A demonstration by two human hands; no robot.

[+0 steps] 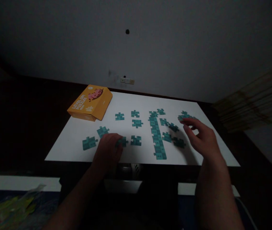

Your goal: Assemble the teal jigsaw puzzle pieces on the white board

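The left hand (108, 147) lies palm down on the white board (136, 102), its fingertips closed on a teal puzzle piece (122, 141) at about seven o'clock of the board; the right hand (202, 137) hovers half open at four o'clock, holding nothing, fingers reaching toward loose pieces (186, 117); a joined strip of pieces (157, 137) runs from centre toward six o'clock; the orange puzzle box (90, 103) sits at ten o'clock; best, I judge, to slide the piece flat and match its tabs before pressing
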